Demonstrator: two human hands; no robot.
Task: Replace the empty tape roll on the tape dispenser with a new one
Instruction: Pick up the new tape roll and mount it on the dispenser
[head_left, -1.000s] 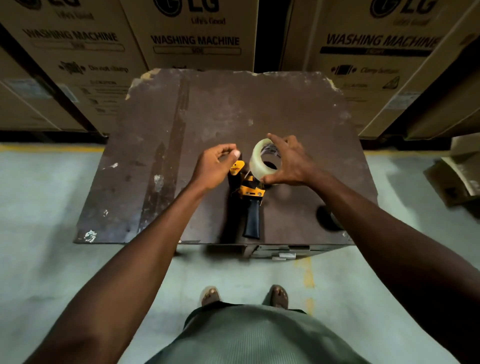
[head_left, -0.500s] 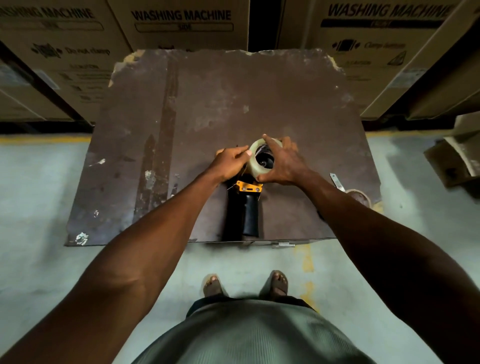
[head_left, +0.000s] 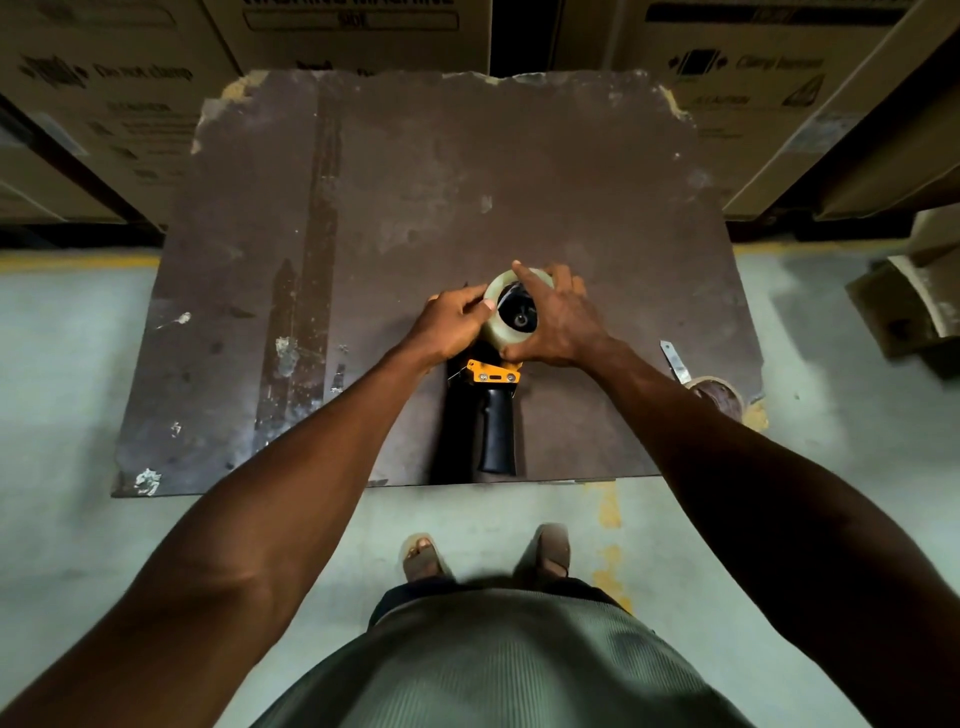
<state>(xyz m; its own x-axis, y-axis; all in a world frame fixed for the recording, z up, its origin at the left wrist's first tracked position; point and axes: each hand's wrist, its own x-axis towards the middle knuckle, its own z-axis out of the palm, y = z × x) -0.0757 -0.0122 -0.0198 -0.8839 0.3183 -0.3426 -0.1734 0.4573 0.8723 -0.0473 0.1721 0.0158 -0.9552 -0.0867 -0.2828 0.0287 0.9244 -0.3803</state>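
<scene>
A yellow and black tape dispenser (head_left: 493, 405) lies on the dark brown table (head_left: 415, 182), its black handle pointing toward me. A clear new tape roll (head_left: 501, 332) sits over the dispenser's black hub. My right hand (head_left: 558, 322) grips the roll from the right, with fingers curled over its top rim and the thumb at its lower edge. My left hand (head_left: 454, 325) holds the roll's left side, thumb against the rim. An empty brown tape core (head_left: 719, 395) lies at the table's right near corner.
A small metal blade (head_left: 674, 361) lies beside the empty core. Large cardboard washing machine boxes (head_left: 114, 78) stand behind and to both sides of the table. A torn cardboard piece (head_left: 914, 301) lies on the floor at the right. My feet are below the table's front edge.
The roll has come down from above the dispenser onto its hub. My left hand has moved right from the dispenser's head to the roll. The camera has tilted down and closer.
</scene>
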